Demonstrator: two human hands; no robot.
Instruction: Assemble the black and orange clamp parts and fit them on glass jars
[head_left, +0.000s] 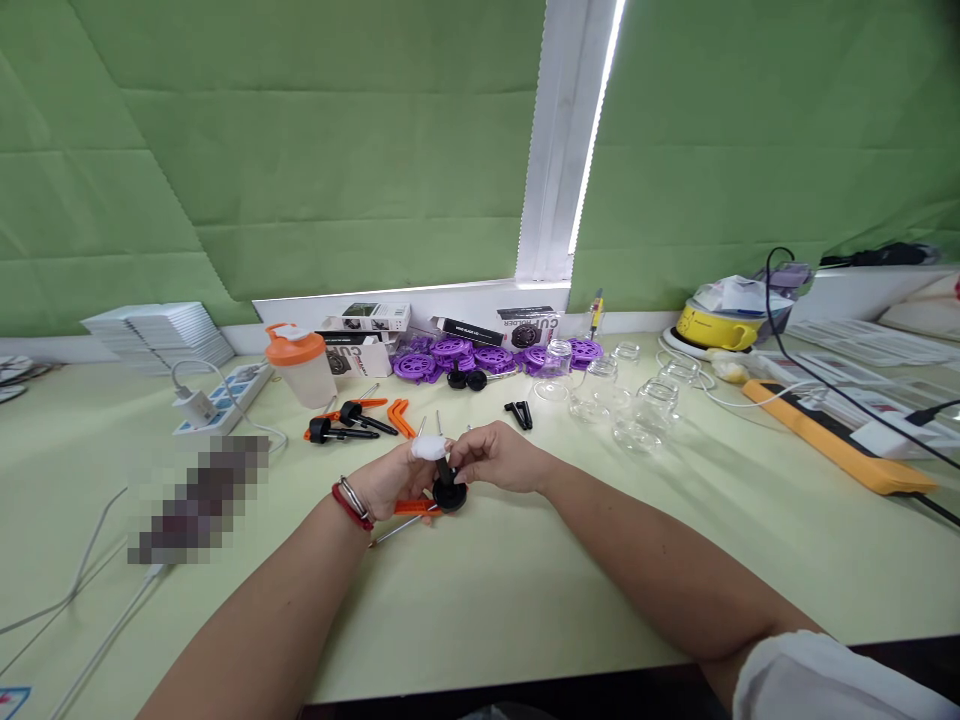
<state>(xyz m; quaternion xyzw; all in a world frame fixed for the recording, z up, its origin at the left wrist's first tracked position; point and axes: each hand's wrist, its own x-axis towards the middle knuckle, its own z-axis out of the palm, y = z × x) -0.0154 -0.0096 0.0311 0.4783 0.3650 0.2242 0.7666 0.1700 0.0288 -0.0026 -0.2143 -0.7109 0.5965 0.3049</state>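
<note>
Pale green table [525, 580] at centre: left hand [390, 485] pinches a white cap [429, 449] while right hand [499, 458] grips the black knob [450, 493] steady beneath; purple discs [450, 355] at twelve o'clock.

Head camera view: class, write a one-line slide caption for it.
Both hands, left and right, hold a black part with a white cap over a pale green table, glass jars beyond.
</note>
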